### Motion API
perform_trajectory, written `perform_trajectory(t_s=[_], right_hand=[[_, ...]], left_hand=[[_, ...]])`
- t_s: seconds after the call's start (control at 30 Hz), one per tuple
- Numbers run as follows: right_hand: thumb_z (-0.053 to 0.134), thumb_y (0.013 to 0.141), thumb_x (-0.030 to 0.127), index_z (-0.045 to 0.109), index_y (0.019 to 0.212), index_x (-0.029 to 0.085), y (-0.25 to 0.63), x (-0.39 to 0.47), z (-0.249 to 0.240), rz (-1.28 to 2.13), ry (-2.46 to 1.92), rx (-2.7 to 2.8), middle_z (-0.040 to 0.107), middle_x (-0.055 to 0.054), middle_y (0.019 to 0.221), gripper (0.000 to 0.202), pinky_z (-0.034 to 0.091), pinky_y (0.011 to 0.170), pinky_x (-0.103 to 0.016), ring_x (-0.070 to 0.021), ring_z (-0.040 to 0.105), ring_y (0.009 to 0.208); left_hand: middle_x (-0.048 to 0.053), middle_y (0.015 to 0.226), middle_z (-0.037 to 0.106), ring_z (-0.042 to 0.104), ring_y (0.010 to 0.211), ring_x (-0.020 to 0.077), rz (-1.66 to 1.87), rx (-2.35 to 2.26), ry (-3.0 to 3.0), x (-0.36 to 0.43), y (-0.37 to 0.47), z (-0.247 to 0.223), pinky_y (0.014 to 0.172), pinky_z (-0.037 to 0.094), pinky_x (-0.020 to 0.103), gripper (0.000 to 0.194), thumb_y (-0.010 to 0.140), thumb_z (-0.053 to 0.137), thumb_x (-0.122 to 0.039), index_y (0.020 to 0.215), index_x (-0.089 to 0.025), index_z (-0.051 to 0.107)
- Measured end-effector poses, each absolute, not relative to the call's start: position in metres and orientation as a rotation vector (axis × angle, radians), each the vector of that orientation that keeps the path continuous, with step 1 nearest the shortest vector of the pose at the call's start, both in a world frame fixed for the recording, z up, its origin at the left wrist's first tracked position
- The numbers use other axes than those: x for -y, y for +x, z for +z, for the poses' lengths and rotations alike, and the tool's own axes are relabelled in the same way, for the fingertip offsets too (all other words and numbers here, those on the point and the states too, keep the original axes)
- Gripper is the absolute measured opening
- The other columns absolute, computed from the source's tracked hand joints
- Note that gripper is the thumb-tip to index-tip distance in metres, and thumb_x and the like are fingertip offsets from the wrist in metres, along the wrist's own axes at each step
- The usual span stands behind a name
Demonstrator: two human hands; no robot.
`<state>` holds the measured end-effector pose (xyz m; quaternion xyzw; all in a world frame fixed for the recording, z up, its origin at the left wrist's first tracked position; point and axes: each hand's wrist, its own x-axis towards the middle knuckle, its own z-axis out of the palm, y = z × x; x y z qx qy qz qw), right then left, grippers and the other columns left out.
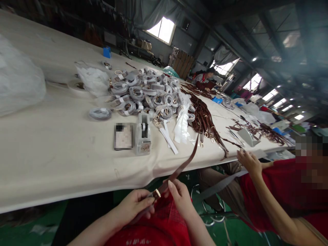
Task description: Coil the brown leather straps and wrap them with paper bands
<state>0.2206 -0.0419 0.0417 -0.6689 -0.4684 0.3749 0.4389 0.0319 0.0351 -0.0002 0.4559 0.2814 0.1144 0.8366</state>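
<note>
A brown leather strap (183,166) runs from the table edge down to my lap. My left hand (139,204) is closed around it beside a gold buckle (156,194). Just right of the buckle, my right hand (180,195) pinches the same strap between thumb and fingers. The strap's upper end reaches toward a heap of brown straps (205,114) with gold clasps on the table. Below my hands, the strap's other end passes over my red apron and is partly hidden.
A tape dispenser (143,135) stands on the cream-covered table (64,153), near white paper strips (169,140) and a pile of wrapped, coiled straps (146,90). Plastic bags (19,78) lie at left. Close on my right, a co-worker in red (271,191) handles another strap.
</note>
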Motion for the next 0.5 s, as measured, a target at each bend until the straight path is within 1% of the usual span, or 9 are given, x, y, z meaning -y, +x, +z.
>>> perform_trajectory(t_s=[0.07, 0.1, 0.13, 0.2, 0.27, 0.33, 0.5], right_hand=[[0.055, 0.094, 0.041, 0.067, 0.073, 0.017, 0.21, 0.047, 0.047, 0.775, -1.767, 1.339, 0.066, -0.003, 0.065, 0.034, 0.044, 0.056, -0.025, -0.015, 0.058, 0.058], [0.059, 0.091, 0.036, 0.065, 0.07, 0.018, 0.204, 0.05, 0.049, 0.687, -1.794, 1.439, 0.066, -0.003, 0.065, 0.029, 0.044, 0.057, -0.025, -0.0152, 0.059, 0.059], [0.062, 0.089, 0.031, 0.066, 0.073, 0.018, 0.198, 0.053, 0.051, 0.598, -1.799, 1.537, 0.067, -0.003, 0.066, 0.021, 0.044, 0.058, -0.026, -0.0159, 0.06, 0.061], [0.063, 0.086, 0.024, 0.067, 0.086, 0.02, 0.188, 0.056, 0.051, 0.441, -1.771, 1.706, 0.071, -0.003, 0.075, 0.005, 0.046, 0.063, -0.027, -0.0178, 0.063, 0.067], [0.059, 0.088, 0.019, 0.067, 0.093, 0.022, 0.182, 0.058, 0.049, 0.279, -1.748, 1.846, 0.072, -0.003, 0.079, 0.009, 0.046, 0.065, -0.029, -0.0193, 0.064, 0.07], [0.054, 0.091, 0.017, 0.066, 0.088, 0.021, 0.18, 0.057, 0.046, 0.127, -1.741, 1.953, 0.071, -0.003, 0.075, 0.014, 0.044, 0.064, -0.031, -0.0196, 0.064, 0.067], [0.045, 0.096, 0.015, 0.065, 0.089, 0.019, 0.183, 0.055, 0.04, -0.036, -1.743, 2.15, 0.069, -0.004, 0.072, 0.021, 0.043, 0.062, -0.033, -0.0201, 0.062, 0.062]], left_hand=[[0.002, 0.071, 0.07, 0.061, 0.061, 0.0142, 0.311, -0.61, 0.924, -0.036, 0.032, 0.001, 0.061, 0.045, 0.025, 0.055, 0.07, 0.073, -0.066, 0.082, -0.013, 0.066], [0.002, 0.072, 0.07, 0.061, 0.062, 0.0144, 0.336, -0.625, 0.904, -0.037, 0.032, 0.001, 0.064, 0.046, 0.026, 0.053, 0.071, 0.074, -0.064, 0.085, -0.013, 0.067], [0.001, 0.073, 0.069, 0.06, 0.064, 0.0147, 0.355, -0.643, 0.894, -0.037, 0.033, 0.001, 0.065, 0.046, 0.027, 0.053, 0.071, 0.074, -0.063, 0.087, -0.013, 0.067], [0.0, 0.074, 0.068, 0.059, 0.069, 0.0155, 0.38, -0.668, 0.907, -0.039, 0.033, 0.001, 0.068, 0.046, 0.027, 0.05, 0.071, 0.076, -0.061, 0.087, -0.014, 0.069], [0.0, 0.075, 0.067, 0.058, 0.072, 0.0162, 0.394, -0.673, 0.925, -0.039, 0.033, 0.0, 0.07, 0.045, 0.027, 0.049, 0.071, 0.077, -0.059, 0.086, -0.014, 0.07], [0.0, 0.074, 0.067, 0.057, 0.071, 0.0163, 0.394, -0.659, 0.929, -0.039, 0.034, -0.002, 0.07, 0.045, 0.027, 0.049, 0.072, 0.076, -0.059, 0.085, -0.013, 0.07], [-0.002, 0.068, 0.063, 0.054, 0.066, 0.0146, 0.387, -0.648, 0.891, -0.036, 0.037, -0.008, 0.065, 0.043, 0.026, 0.048, 0.071, 0.076, -0.06, 0.08, -0.014, 0.066]])
